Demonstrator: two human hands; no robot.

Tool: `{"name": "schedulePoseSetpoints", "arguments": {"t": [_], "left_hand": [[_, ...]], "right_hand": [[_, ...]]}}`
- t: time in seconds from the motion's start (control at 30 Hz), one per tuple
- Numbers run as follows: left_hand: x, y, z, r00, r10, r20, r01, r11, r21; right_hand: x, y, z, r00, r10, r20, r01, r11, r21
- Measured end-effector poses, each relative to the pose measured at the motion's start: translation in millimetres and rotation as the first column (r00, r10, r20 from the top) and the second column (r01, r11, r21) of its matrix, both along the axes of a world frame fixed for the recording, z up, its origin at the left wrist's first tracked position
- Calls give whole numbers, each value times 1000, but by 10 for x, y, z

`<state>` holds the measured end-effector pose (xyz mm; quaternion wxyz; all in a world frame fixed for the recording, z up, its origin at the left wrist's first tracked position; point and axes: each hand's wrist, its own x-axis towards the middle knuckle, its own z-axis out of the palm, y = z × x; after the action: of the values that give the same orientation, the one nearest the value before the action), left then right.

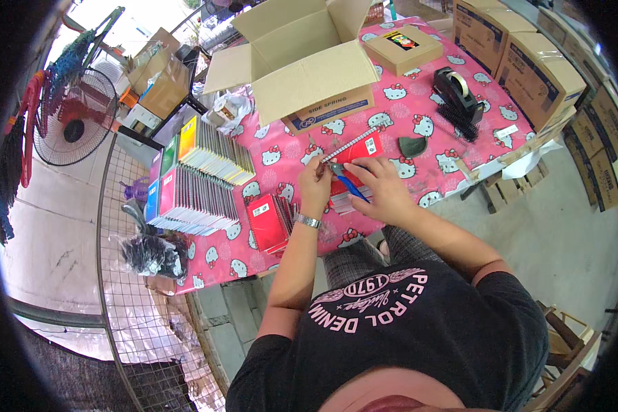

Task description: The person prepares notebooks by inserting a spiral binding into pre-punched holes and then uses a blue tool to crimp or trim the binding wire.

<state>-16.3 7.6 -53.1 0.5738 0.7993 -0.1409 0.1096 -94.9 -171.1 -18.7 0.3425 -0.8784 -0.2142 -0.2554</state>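
Note:
A red spiral notebook [372, 145] lies before me on a pile of notebooks, its coil [356, 141] running along the far-left edge. At the near end of that coil, my left hand [314, 182] is closed, fingertips pinched together; what they grip is partly hidden. My right hand [383, 180] is wrapped round blue-handled pliers [350, 185]. The pliers' jaws point at the coil's end, beside my left fingertips. More red notebooks [268, 218] are piled left of my left wrist.
Tall stacks of notebooks [202, 196] stand on the left. Behind sits an open cardboard box [309, 75], with a flat closed box [405, 51] beside it. A tape dispenser [455, 93], black coils [459, 123] and a dark green dish [413, 146] lie on the right.

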Motion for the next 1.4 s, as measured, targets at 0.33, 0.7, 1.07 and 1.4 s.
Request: {"name": "schedulePoseSetpoints", "arguments": {"t": [0.33,0.7,1.07,1.4], "left_hand": [[-161,121,202,943,139,302,-166,984,67],[-129,1273,784,935,354,-32,-85,309,947],[-194,70,255,877,-390,282,100,721,686],[-151,-99,271,875,-485,15,304,571,762]], "right_hand": [[49,39,-155,453,834,-315,65,322,945],[38,-1211,-1334,876,-218,-430,164,974,-158],[1078,-2354,-1673,603,-779,-170,568,570,-594],[891,-1966,-1135,914,-381,-139,396,912,110]]}}
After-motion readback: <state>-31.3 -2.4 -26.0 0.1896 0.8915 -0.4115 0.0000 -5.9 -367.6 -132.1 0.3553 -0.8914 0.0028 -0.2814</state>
